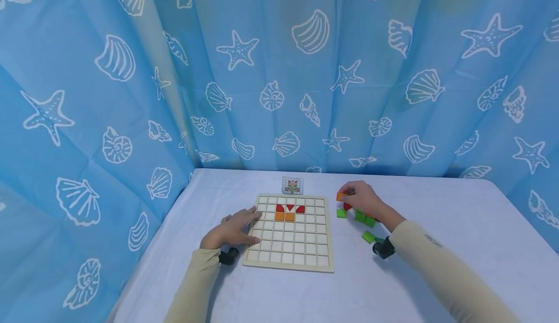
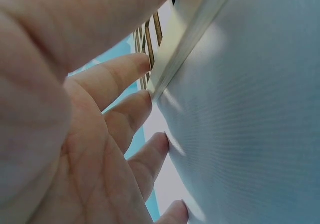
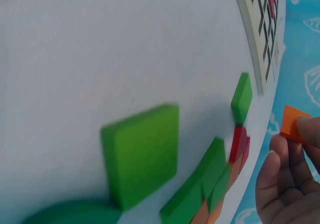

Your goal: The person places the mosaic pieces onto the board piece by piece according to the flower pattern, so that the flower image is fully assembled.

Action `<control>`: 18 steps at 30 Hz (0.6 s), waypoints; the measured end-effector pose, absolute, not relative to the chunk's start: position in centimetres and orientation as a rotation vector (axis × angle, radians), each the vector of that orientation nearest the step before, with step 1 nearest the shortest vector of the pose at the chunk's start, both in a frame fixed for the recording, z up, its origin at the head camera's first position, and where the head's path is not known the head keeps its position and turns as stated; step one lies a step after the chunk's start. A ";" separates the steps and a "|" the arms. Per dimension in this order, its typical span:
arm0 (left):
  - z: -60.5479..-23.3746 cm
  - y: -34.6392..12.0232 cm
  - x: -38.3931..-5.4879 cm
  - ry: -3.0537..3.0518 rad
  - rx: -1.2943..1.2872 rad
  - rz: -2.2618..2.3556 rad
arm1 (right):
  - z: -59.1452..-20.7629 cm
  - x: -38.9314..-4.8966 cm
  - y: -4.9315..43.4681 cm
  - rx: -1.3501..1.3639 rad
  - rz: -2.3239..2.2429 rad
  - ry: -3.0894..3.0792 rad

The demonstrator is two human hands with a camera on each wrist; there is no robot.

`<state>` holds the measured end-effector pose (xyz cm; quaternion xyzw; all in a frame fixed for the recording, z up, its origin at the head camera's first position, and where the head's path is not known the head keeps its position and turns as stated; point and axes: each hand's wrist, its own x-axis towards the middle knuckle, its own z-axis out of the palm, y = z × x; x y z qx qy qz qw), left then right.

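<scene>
My right hand [image 1: 361, 198] pinches an orange square tile [image 3: 293, 122] between thumb and fingers, raised over the loose tiles right of the board. At the left edge of the wooden grid board [image 1: 288, 267], my left hand [image 1: 233, 228] rests with spread fingers; in the left wrist view its fingertips [image 2: 140, 63] are right at the board's rim. Near the board's top sit two curved red tiles [image 1: 300, 209] with a red triangle [image 1: 290, 207] between them. Two orange square tiles [image 1: 279, 216] lie side by side directly below.
Several loose green tiles [image 1: 368, 236] lie right of the board, with red tiles [image 3: 237, 143] and orange ones partly hidden under the right hand. A small picture card [image 1: 292, 185] with a gridded pattern stands behind the board. A blue shell-print curtain [image 1: 271, 71] closes off the table's back and left.
</scene>
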<state>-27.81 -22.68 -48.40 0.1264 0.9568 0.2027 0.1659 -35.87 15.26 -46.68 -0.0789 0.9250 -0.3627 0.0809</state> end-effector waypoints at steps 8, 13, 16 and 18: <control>-48.2 -22.8 -28.0 2.726 0.354 0.580 | -46.8 -36.2 13.2 -0.292 -1.082 2.780; -48.4 -22.8 -28.2 2.736 0.344 0.575 | -47.1 -36.0 12.1 -0.328 -1.090 2.790; -48.5 -22.8 -28.1 2.737 0.344 0.578 | -47.4 -35.7 11.5 -0.322 -1.114 2.768; -48.6 -22.7 -28.0 2.734 0.356 0.587 | -47.6 -35.5 11.2 -0.311 -1.120 2.752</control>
